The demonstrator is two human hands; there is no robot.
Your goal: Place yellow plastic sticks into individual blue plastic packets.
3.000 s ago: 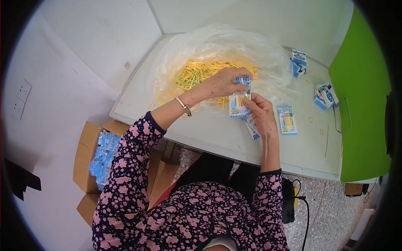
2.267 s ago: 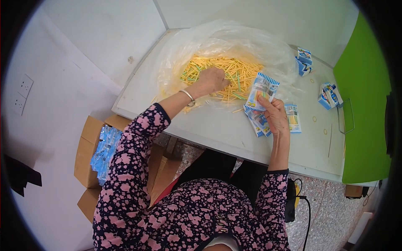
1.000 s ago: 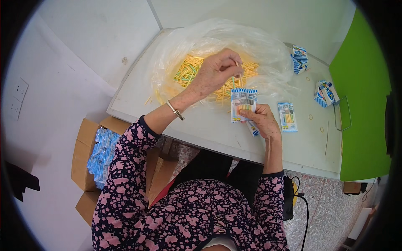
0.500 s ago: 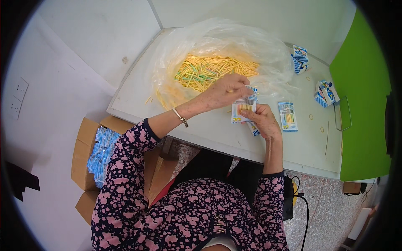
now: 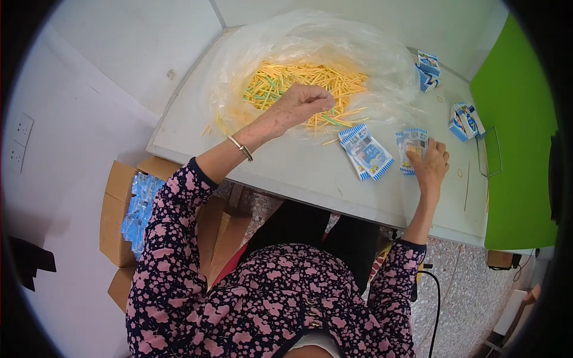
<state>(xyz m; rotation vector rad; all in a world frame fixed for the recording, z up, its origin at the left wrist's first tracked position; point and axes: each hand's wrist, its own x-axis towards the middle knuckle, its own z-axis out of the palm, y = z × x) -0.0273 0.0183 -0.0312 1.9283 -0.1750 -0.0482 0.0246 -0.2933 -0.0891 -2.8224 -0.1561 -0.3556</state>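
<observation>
My left hand hangs over the near side of a heap of thin yellow and green sticks. Its thumb and fingers are pressed together, and whether anything is between them I cannot make out. On the right, my right hand has its thumb and fingers around a small clear packet with blue-striped ends and sticks inside, low over the table. Between the hands, flat packets with blue-striped ends lie overlapping on the table.
A large clear plastic bag surrounds the sticks on the white table. Blue-and-white packs stand near a green panel, with more behind. A wire stand is beside them. An open cardboard box of blue packets sits lower left.
My right hand has carried the packet rightward to where another packet lay. My left hand has let go of the packet and moved left, over the sticks.
</observation>
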